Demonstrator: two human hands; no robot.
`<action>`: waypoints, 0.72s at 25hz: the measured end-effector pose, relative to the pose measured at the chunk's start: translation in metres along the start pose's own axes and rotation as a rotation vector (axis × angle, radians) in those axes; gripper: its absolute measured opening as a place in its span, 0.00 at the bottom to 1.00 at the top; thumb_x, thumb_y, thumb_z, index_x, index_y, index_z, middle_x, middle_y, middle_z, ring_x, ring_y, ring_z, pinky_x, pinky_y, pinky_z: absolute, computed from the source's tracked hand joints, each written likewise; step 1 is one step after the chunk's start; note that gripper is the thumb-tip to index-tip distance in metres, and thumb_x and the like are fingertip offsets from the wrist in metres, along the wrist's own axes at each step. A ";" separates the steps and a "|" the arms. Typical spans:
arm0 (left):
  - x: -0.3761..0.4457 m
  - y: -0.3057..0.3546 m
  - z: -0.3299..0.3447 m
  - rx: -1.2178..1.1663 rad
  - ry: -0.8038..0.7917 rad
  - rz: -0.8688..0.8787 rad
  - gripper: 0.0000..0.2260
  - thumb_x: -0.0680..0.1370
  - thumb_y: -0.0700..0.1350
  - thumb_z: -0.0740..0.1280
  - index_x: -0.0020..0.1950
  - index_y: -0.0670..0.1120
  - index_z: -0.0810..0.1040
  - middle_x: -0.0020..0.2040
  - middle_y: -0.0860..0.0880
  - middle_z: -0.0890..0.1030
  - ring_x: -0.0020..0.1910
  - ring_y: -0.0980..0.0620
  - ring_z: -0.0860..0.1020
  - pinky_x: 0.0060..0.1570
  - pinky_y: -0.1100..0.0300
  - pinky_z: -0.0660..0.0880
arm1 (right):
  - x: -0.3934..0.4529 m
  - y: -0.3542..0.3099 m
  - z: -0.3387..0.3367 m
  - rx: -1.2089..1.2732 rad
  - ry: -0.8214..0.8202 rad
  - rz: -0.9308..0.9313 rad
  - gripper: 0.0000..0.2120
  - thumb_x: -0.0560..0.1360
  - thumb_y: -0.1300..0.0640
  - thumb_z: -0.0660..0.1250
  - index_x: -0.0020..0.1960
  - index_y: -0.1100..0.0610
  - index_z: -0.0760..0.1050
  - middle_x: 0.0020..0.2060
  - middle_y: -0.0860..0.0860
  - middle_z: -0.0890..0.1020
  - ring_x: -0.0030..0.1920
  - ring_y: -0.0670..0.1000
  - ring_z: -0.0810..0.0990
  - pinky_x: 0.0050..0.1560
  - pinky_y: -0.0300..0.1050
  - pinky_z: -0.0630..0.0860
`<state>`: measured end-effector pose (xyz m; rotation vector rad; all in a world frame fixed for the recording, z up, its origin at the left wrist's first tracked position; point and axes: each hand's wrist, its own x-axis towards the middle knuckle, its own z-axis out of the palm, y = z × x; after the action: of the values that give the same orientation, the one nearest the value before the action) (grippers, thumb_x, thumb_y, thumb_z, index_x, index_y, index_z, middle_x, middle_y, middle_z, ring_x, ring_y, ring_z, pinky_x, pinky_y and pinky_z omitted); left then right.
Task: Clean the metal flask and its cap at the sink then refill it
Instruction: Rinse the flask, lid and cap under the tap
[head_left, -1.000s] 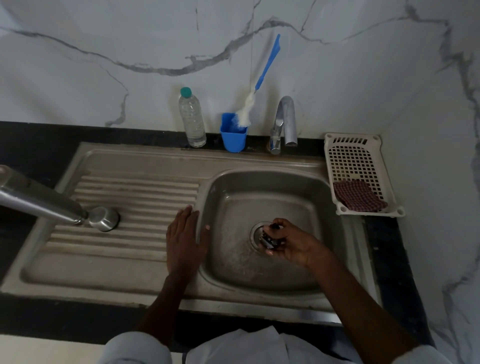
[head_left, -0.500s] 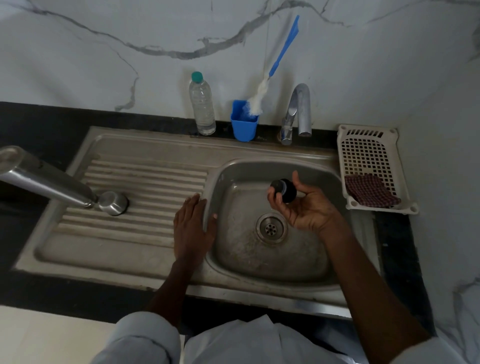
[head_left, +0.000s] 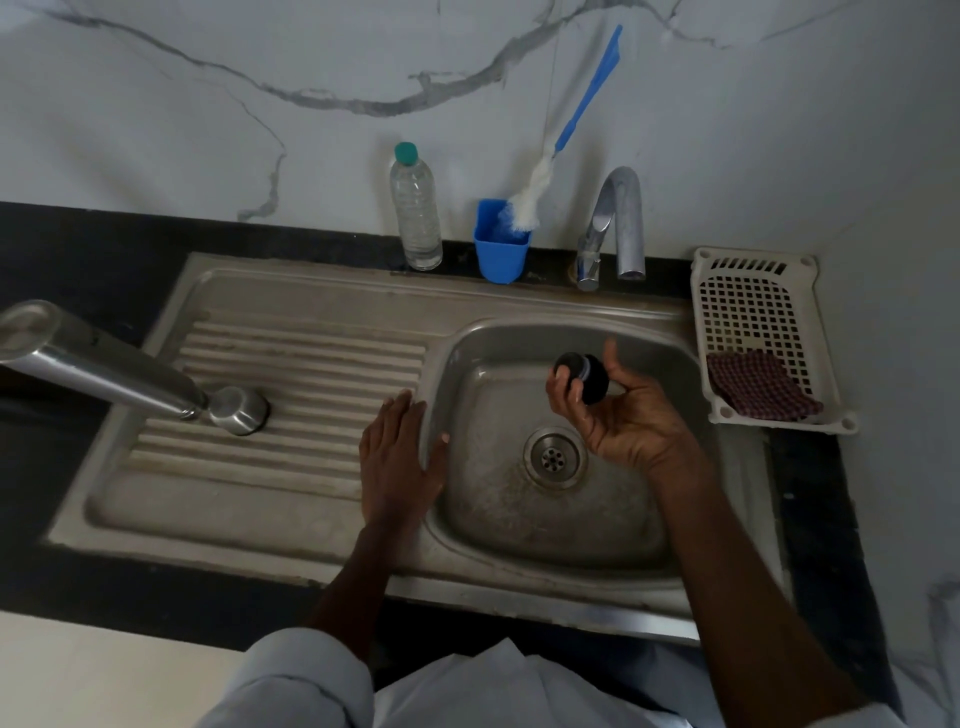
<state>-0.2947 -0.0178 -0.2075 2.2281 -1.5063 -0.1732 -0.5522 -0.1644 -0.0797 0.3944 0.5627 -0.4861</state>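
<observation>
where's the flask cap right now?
Head view, right of centre: the black cap is held in the right hand above the sink basin, just up from the drain and in front of the tap.

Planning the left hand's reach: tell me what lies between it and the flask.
In the head view, only bare ribbed drainboard lies between the left hand and the metal flask, which rests mouth-down on it.

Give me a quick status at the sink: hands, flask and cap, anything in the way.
Left hand flat on sink rim, holding nothing. Right hand holds black cap above basin. Metal flask standing upside down on drainboard. Tap off, path clear.
</observation>
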 end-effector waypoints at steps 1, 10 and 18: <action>0.000 0.000 0.000 0.003 -0.003 -0.002 0.25 0.80 0.58 0.64 0.73 0.46 0.76 0.79 0.46 0.71 0.79 0.43 0.67 0.76 0.44 0.65 | 0.005 0.002 -0.007 0.000 0.016 -0.005 0.38 0.64 0.59 0.85 0.69 0.64 0.72 0.56 0.61 0.79 0.48 0.62 0.85 0.40 0.52 0.86; 0.002 -0.001 -0.009 -0.038 -0.100 -0.036 0.28 0.81 0.62 0.60 0.76 0.48 0.74 0.81 0.47 0.68 0.80 0.46 0.64 0.78 0.46 0.62 | 0.030 0.050 -0.007 -0.443 0.389 -0.336 0.19 0.76 0.51 0.75 0.59 0.63 0.79 0.51 0.60 0.83 0.48 0.58 0.84 0.43 0.49 0.84; -0.011 -0.073 -0.058 -0.239 0.161 0.024 0.17 0.83 0.50 0.62 0.66 0.44 0.81 0.67 0.44 0.81 0.68 0.45 0.77 0.73 0.60 0.64 | 0.094 0.128 -0.007 -1.853 0.712 -0.975 0.27 0.69 0.55 0.80 0.64 0.50 0.76 0.58 0.48 0.75 0.54 0.48 0.75 0.55 0.42 0.71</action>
<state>-0.2175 0.0313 -0.1883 1.9851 -1.3509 -0.1537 -0.4170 -0.0879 -0.1122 -1.6267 1.6266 -0.5252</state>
